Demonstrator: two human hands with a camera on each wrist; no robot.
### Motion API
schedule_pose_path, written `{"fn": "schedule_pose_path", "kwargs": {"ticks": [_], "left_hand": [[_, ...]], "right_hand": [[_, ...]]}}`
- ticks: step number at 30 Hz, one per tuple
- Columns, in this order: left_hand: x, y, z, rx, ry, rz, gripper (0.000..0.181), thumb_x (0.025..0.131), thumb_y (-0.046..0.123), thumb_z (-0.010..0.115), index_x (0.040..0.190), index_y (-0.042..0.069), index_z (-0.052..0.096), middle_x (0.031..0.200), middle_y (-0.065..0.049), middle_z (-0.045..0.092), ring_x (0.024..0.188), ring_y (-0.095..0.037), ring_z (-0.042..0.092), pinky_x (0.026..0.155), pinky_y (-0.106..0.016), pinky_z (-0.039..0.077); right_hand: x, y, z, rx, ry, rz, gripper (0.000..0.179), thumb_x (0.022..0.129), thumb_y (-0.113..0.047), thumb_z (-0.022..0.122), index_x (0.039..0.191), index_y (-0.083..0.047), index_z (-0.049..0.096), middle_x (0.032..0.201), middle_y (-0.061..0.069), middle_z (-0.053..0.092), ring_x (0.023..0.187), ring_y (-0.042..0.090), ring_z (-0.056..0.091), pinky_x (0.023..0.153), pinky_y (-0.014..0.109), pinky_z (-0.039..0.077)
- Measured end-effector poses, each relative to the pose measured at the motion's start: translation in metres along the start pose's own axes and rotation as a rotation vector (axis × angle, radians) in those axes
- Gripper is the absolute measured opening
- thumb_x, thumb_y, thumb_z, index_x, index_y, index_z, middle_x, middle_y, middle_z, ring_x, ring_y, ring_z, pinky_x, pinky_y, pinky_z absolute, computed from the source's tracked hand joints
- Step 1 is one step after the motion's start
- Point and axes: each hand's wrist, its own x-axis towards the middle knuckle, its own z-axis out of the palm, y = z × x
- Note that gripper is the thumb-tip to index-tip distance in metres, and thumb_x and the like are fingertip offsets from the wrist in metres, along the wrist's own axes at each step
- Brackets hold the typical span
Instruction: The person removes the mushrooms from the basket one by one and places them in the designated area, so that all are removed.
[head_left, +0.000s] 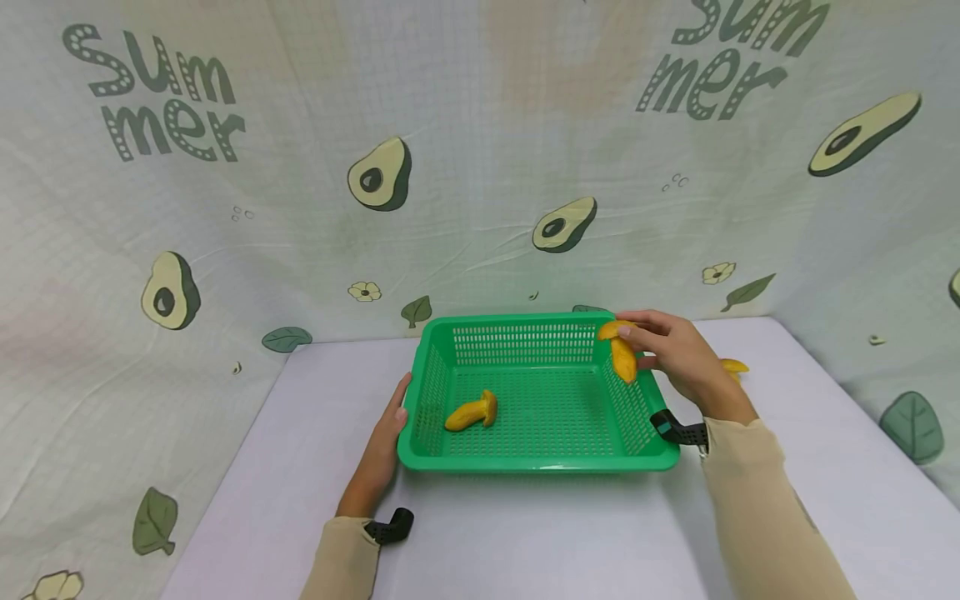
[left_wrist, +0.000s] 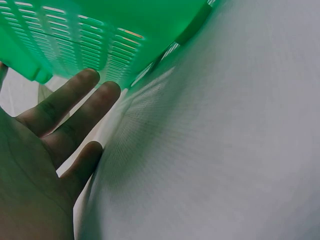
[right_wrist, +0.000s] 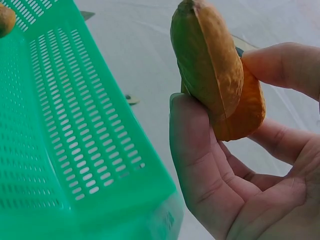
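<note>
Currently, the right hand point(head_left: 678, 358) is pinching 1 yellow mushroom point(head_left: 624, 360) by the right rim of the green basket point(head_left: 536, 464); the left hand point(head_left: 385, 433), fingers straight, is touching its left side; a 2nd mushroom point(head_left: 471, 412) is lying inside.

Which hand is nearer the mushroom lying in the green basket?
Left. The left hand is at the left rim of the basket, left of the lying mushroom; the right hand is at the far right end, pinching another mushroom.
</note>
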Motion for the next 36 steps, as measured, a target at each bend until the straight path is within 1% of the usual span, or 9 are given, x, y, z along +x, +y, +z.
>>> {"fn": "schedule_pose_path", "kwargs": {"ticks": [8, 14, 17, 19, 22, 27, 30, 34, 36], "left_hand": [[-0.001, -0.001, 0.000, -0.002, -0.010, 0.002, 0.056, 0.110, 0.036, 0.023, 0.163, 0.021, 0.015, 0.166, 0.004, 0.015, 0.151, -0.021, 0.010, 0.117, -0.059, 0.007], [-0.001, -0.002, 0.000, 0.001, -0.017, -0.008, 0.056, 0.110, 0.035, 0.023, 0.163, 0.019, 0.014, 0.166, 0.006, 0.014, 0.151, -0.021, 0.008, 0.117, -0.061, 0.005], [-0.001, -0.002, 0.000, -0.006, -0.019, -0.008, 0.055, 0.110, 0.035, 0.023, 0.163, 0.022, 0.014, 0.166, 0.006, 0.014, 0.151, -0.021, 0.008, 0.117, -0.061, 0.005], [-0.001, -0.002, -0.001, -0.007, -0.021, -0.008, 0.054, 0.110, 0.035, 0.023, 0.163, 0.026, 0.015, 0.166, 0.006, 0.014, 0.151, -0.020, 0.008, 0.117, -0.061, 0.005], [-0.002, -0.002, -0.001, -0.008, -0.020, -0.006, 0.053, 0.110, 0.036, 0.023, 0.162, 0.029, 0.015, 0.165, 0.007, 0.014, 0.151, -0.019, 0.008, 0.117, -0.060, 0.005], [-0.001, -0.001, -0.001, -0.012, -0.019, -0.009, 0.055, 0.110, 0.036, 0.023, 0.163, 0.023, 0.014, 0.166, 0.006, 0.014, 0.151, -0.020, 0.008, 0.117, -0.061, 0.004], [-0.002, 0.000, -0.001, -0.008, -0.019, -0.014, 0.055, 0.110, 0.037, 0.023, 0.163, 0.026, 0.014, 0.166, 0.006, 0.014, 0.151, -0.020, 0.007, 0.117, -0.062, 0.004], [-0.002, 0.001, -0.001, -0.009, -0.022, -0.010, 0.052, 0.110, 0.037, 0.023, 0.162, 0.033, 0.015, 0.165, 0.007, 0.014, 0.151, -0.020, 0.008, 0.117, -0.061, 0.005], [-0.003, 0.001, -0.001, -0.011, -0.020, -0.007, 0.053, 0.110, 0.037, 0.023, 0.162, 0.032, 0.015, 0.165, 0.007, 0.014, 0.151, -0.019, 0.008, 0.117, -0.060, 0.005]], "right_hand": [[-0.015, 0.013, -0.009, -0.005, 0.046, -0.027, 0.059, 0.100, -0.039, 0.062, 0.141, 0.002, 0.051, 0.117, 0.000, 0.064, 0.097, 0.016, 0.063, 0.078, 0.032, 0.057], [-0.027, 0.018, -0.015, -0.008, 0.077, -0.037, 0.058, 0.101, -0.038, 0.061, 0.140, 0.002, 0.052, 0.119, 0.001, 0.064, 0.101, 0.016, 0.062, 0.080, 0.030, 0.057], [-0.030, 0.018, -0.017, 0.030, 0.070, -0.045, 0.056, 0.101, -0.035, 0.062, 0.140, 0.004, 0.052, 0.119, 0.004, 0.065, 0.100, 0.017, 0.064, 0.080, 0.030, 0.057], [-0.031, 0.019, -0.019, 0.052, 0.062, -0.048, 0.056, 0.101, -0.032, 0.062, 0.140, 0.006, 0.050, 0.119, 0.006, 0.065, 0.098, 0.017, 0.065, 0.079, 0.029, 0.058], [-0.033, 0.018, -0.020, 0.059, 0.063, -0.032, 0.058, 0.101, -0.032, 0.063, 0.140, 0.008, 0.049, 0.117, 0.004, 0.066, 0.095, 0.016, 0.067, 0.078, 0.029, 0.058], [-0.038, 0.017, -0.023, 0.016, 0.080, 0.018, 0.060, 0.100, -0.037, 0.062, 0.140, 0.005, 0.049, 0.116, 0.005, 0.066, 0.092, 0.017, 0.068, 0.079, 0.029, 0.058], [-0.041, 0.018, -0.025, -0.028, 0.096, 0.049, 0.062, 0.099, -0.042, 0.061, 0.141, 0.002, 0.049, 0.117, 0.003, 0.065, 0.091, 0.017, 0.067, 0.080, 0.029, 0.057], [-0.046, 0.023, -0.030, -0.076, 0.125, 0.062, 0.065, 0.100, -0.043, 0.061, 0.144, 0.002, 0.047, 0.115, -0.003, 0.063, 0.091, 0.015, 0.064, 0.077, 0.027, 0.057], [-0.049, 0.026, -0.033, -0.098, 0.136, 0.060, 0.066, 0.100, -0.042, 0.061, 0.146, 0.003, 0.045, 0.115, -0.005, 0.062, 0.091, 0.015, 0.063, 0.074, 0.027, 0.057]]}}
